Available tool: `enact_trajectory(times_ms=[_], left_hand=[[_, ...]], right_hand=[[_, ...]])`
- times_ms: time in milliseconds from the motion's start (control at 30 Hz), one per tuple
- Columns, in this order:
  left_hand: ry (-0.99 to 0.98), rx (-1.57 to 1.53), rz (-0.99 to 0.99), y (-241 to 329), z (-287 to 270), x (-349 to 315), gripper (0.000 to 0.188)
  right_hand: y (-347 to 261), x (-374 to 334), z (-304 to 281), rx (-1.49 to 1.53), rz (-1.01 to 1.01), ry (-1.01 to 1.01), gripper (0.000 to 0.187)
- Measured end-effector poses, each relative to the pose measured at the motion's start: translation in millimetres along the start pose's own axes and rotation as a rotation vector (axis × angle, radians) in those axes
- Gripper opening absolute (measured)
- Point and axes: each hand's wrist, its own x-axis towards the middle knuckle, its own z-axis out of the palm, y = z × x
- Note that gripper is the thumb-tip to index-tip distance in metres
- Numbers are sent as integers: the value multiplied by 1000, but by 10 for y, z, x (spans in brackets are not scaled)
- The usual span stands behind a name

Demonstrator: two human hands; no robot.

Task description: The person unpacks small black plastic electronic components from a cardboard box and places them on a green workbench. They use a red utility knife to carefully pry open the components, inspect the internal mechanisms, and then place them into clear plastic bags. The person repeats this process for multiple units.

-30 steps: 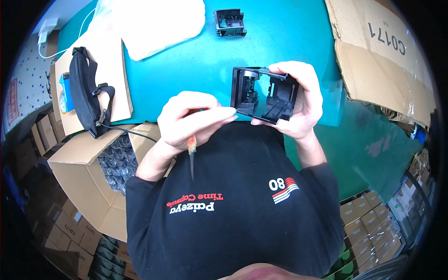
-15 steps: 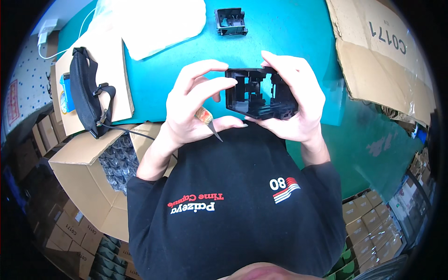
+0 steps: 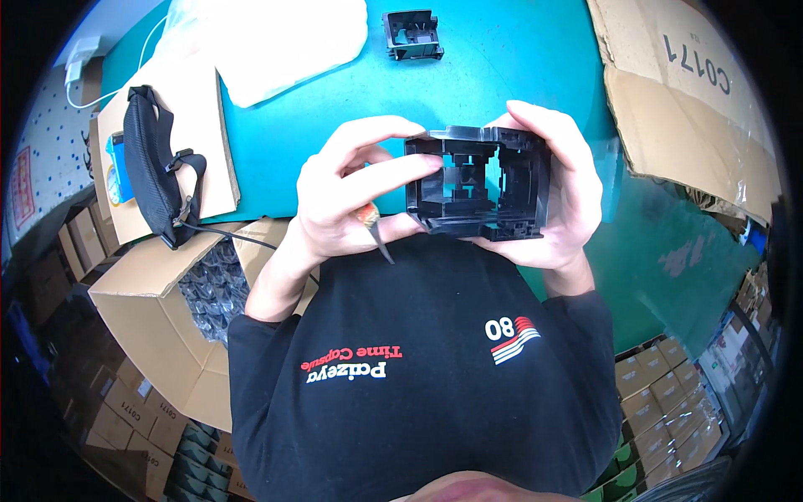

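Observation:
A black plastic housing [image 3: 525, 188], with open slots and inner ribs, is held up between both hands in front of my chest. My left hand [image 3: 339, 188] grips its left end, the index finger reaching in over the rim and the thumb below. Tucked in the same hand is a small knife [image 3: 381, 238] with a yellow-orange patterned handle, its pointed blade toward my shirt. My right hand [image 3: 577, 188] is wrapped round the housing's right end, fingers at the far side and thumb beneath. Farther off on the green table lies another black plastic part [image 3: 411, 35].
White plastic bagging [image 3: 284, 50] covers the far left of the table [image 3: 502, 67]. A black strap bag [image 3: 152, 167] lies on cardboard at left. Below it stands an open carton [image 3: 159, 309] of wrapped dark parts. A cardboard flap [image 3: 669, 109] bounds the right side.
The housing has turned and tilted in my hands, showing more of its inside, and moved slightly right and nearer. My left fingers, apart from the thumb's side before, now close on its left end.

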Motion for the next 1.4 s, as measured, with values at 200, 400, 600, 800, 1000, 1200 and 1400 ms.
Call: enact_trajectory(times_ms=[200,400,600,800,1000,1200,1400], left_hand=[[-295,80,-47,53,-135,65,47],[-354,137,15,-9,-154,50,58],[-367,194,12,25,-188,73,56],[-289,82,41,-31,-197,18,53],[-204,43,38,-44,-186,11,40],[29,159,-30,-243,-44,-78,45],[135,378,-290,-880,0,-644,21]], right_hand=[[-77,36,-27,-34,30,-77,86],[-114,75,-35,-65,-11,-126,87],[-135,81,-35,-80,2,-138,86],[-148,72,-52,-97,2,-104,85],[-109,60,-57,-97,29,-120,83],[252,-52,23,-399,165,-240,70],[1289,-450,509,-124,472,-31,69]])
